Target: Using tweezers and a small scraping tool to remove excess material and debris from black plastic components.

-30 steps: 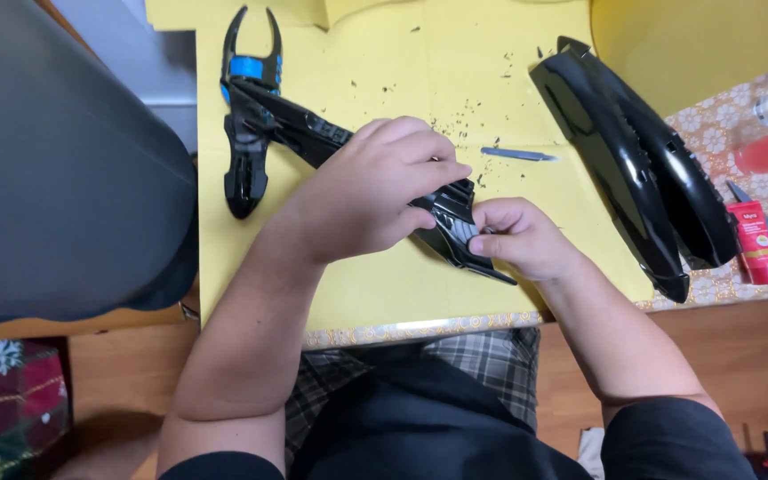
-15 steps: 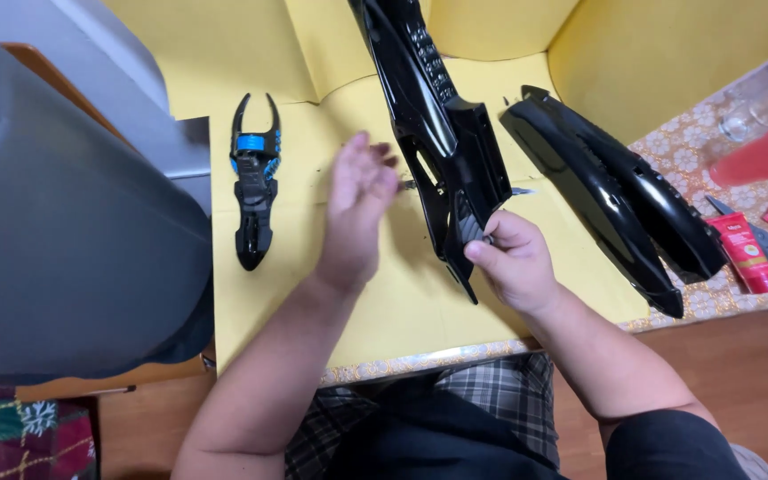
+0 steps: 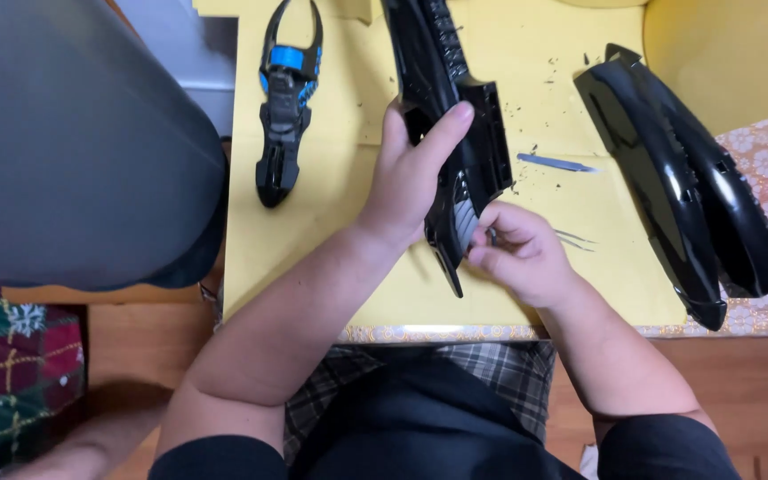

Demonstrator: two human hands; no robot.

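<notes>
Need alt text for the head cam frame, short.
Both hands grip a long glossy black plastic panel over a yellow sheet: the left hand grasps its middle, the right hand pinches its lower end. A smaller black-and-blue part lies to the left, two black curved covers to the right.

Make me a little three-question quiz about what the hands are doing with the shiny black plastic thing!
1. True or false: the left hand grips the long glossy black plastic panel.
2. Which hand pinches the panel's lower end? A) left B) right C) neither
3. What colour is the sheet under the work?

Key:
1. True.
2. B, the right hand.
3. Yellow; the small black-and-blue forked plastic piece and the big curved black plastic cover lie on it too.
</notes>
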